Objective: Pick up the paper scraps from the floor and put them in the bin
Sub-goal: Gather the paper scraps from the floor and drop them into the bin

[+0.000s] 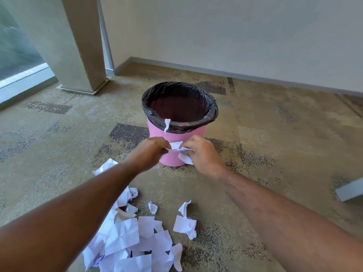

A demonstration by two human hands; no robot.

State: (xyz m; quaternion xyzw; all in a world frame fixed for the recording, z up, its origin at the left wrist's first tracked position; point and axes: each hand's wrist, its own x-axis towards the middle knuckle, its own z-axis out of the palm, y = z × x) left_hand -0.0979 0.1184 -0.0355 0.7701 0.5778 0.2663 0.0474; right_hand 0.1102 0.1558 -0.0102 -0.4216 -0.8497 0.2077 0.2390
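Scattered paper scraps (137, 240) lie below both hands (151, 150) (202, 154), which pinch one scrap (176, 146) before the bin (192, 136).

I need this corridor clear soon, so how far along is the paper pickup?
Early on. Done: one thin paper strip hangs over the rim of the pink bin; what lies inside is hidden. In hand: the left hand and right hand both pinch a white scrap in front of the bin. Left: a large pile of scraps and several loose pieces on the carpet.
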